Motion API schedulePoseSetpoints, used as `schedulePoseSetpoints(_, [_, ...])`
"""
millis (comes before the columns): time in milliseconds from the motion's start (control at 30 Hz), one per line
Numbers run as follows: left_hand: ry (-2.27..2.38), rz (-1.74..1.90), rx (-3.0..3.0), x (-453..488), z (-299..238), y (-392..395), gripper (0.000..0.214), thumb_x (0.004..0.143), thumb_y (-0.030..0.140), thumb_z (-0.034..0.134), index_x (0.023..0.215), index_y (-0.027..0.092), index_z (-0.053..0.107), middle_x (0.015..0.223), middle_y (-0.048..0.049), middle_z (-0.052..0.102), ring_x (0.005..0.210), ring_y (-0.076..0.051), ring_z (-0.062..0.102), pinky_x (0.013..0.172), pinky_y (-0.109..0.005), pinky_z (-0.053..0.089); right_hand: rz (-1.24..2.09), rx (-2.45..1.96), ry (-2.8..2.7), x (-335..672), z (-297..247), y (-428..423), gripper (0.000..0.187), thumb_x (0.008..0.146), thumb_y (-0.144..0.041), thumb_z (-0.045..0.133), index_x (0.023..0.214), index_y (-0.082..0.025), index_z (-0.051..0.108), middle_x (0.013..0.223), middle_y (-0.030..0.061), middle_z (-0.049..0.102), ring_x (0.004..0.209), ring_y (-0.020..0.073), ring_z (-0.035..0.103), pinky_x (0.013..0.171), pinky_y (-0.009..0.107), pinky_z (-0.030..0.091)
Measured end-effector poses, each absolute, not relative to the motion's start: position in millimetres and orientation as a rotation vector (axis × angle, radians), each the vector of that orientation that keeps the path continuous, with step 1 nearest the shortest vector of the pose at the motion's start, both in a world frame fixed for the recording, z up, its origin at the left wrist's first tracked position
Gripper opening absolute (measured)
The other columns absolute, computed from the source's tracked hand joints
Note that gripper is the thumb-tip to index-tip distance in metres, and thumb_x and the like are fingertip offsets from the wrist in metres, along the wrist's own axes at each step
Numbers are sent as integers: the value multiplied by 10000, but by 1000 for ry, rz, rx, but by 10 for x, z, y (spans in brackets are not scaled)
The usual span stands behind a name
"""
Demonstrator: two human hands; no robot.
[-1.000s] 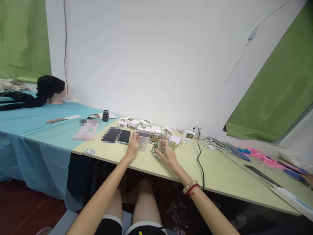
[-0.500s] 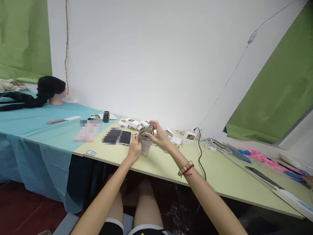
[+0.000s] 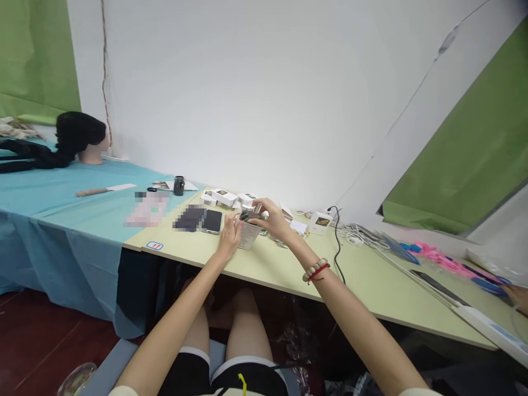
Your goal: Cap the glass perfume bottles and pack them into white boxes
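My left hand (image 3: 231, 237) grips the side of a small upright white box (image 3: 250, 235) standing on the pale green table (image 3: 363, 280). My right hand (image 3: 270, 218), with a bead bracelet and red string at the wrist, pinches a small glass bottle (image 3: 249, 215) with a silvery cap right over the top of that box. The bottle's lower part is hidden by my fingers and the box. Other small white boxes (image 3: 225, 197) and clear bottles lie just behind my hands.
Two phones (image 3: 213, 220) lie left of the box. A black cable (image 3: 339, 242) crosses the table to my right, past white cords, pink and blue items (image 3: 437, 258). A blue-covered table (image 3: 61, 203) on the left carries a wig head (image 3: 80, 137), a knife and a dark jar (image 3: 179, 186).
My right hand lifted the glass bottle from the table and carried it left over the white box. My left hand stayed on the box. The view shifted slightly.
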State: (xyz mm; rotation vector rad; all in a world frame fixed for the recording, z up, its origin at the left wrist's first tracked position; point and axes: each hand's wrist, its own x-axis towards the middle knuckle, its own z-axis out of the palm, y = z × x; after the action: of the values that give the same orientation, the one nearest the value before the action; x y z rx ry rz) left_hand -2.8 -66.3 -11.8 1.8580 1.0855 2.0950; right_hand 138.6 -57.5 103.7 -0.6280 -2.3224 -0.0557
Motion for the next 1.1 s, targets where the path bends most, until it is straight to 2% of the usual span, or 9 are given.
schedulePoseSetpoints(167, [1048, 2007, 1892, -40, -110, -665, 370, 919, 313, 290, 1277, 242, 350, 1242, -98, 454, 1153, -177, 437, 982, -362, 340, -127, -635, -2327, 1285, 978, -565, 316, 763, -320, 634, 1039, -200, 538, 982, 70, 589, 889, 210, 536, 780, 342, 436])
schedulePoseSetpoints(300, [1054, 2007, 1899, -46, -109, -658, 371, 922, 303, 278, 1274, 227, 370, 1237, -98, 461, 1159, -171, 434, 989, -354, 338, -145, -636, -2321, 1274, 885, -547, 385, 808, -308, 579, 1173, -217, 500, 1058, 78, 579, 939, 217, 523, 803, 348, 428])
schedulePoseSetpoints(467, [1095, 1979, 1925, -41, -112, -663, 365, 925, 297, 264, 1248, 223, 418, 1200, -98, 482, 1135, -176, 450, 984, -361, 341, -139, -671, -2335, 1302, 798, -605, 404, 863, -292, 498, 1258, -233, 441, 998, 70, 577, 849, 193, 526, 749, 316, 436])
schedulePoseSetpoints(533, [1103, 1972, 1919, -38, -106, -672, 362, 925, 301, 266, 1240, 227, 428, 1177, -96, 491, 1108, -177, 466, 968, -361, 354, -174, -673, -2320, 1299, 786, -622, 397, 860, -300, 504, 1248, -235, 453, 992, 69, 571, 862, 199, 528, 758, 324, 432])
schedulePoseSetpoints(700, [1117, 1982, 1881, -28, -93, -692, 349, 925, 323, 271, 1209, 221, 445, 1153, -92, 497, 1080, -176, 473, 943, -354, 368, -307, -668, -2226, 1279, 773, -621, 331, 850, -282, 511, 1177, -235, 524, 1134, 91, 507, 976, 211, 521, 847, 360, 402])
schedulePoseSetpoints(833, [1133, 1987, 1887, -20, -94, -695, 343, 924, 338, 271, 1185, 208, 452, 1131, -99, 499, 1074, -181, 469, 933, -351, 368, -431, -716, -2140, 1287, 781, -603, 249, 847, -269, 515, 1077, -227, 603, 1019, 72, 562, 964, 209, 518, 867, 373, 366])
schedulePoseSetpoints(967, [1108, 2000, 1876, -22, -89, -702, 348, 924, 362, 263, 1160, 203, 464, 1111, -97, 496, 1070, -178, 471, 946, -343, 353, -477, -747, -2131, 1294, 790, -587, 216, 844, -282, 525, 1015, -229, 646, 859, 50, 598, 869, 198, 529, 815, 356, 362])
schedulePoseSetpoints(1100, [1113, 1996, 1879, -23, -85, -716, 354, 924, 366, 264, 1160, 208, 474, 1103, -93, 491, 1066, -177, 465, 949, -339, 349, -498, -768, -2140, 1298, 731, -607, 219, 852, -287, 499, 983, -225, 664, 823, 50, 616, 816, 193, 526, 785, 354, 354])
